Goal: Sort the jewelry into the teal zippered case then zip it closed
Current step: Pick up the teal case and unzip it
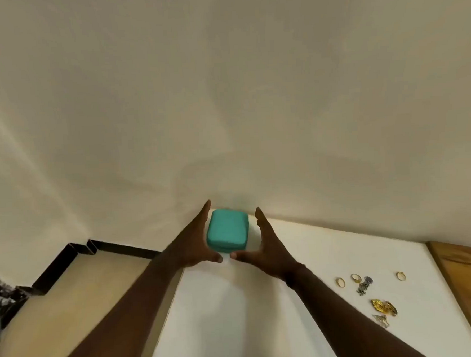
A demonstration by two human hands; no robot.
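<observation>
Hands flank the teal zippered case (pixel 227 230) on my feed, one to each side, both with fingers straight and held together, neither curled round anything. My left hand (pixel 194 245) stands on edge along the case's left side, so close that I cannot tell whether it touches. My right hand (pixel 266 245) stands just off the right side, with a sliver of white tabletop showing between palm and case. The two thumbs point inward toward each other in front of the case's near edge, their tips close but apart. The case lies flat with its lid down and looks closed, at the far edge of the white table (pixel 237 316), up against the cream wall (pixel 224 96). The jewelry lies well off to my right on the same tabletop: a first gold ring (pixel 340 282), a second gold ring (pixel 356 277) just beside it, and a third gold ring (pixel 400 276) farther right on its own. A small grey-silver piece (pixel 364 285) sits right against the second ring. Nearer to me lie a gold ornate piece (pixel 384 307) and, just below it, a pale thin piece (pixel 381 320) too small to make out. Right of the table runs a wooden surface (pixel 469 274); left of it I see beige floor (pixel 84 298) with black skirting (pixel 123 250) at the wall's foot.
</observation>
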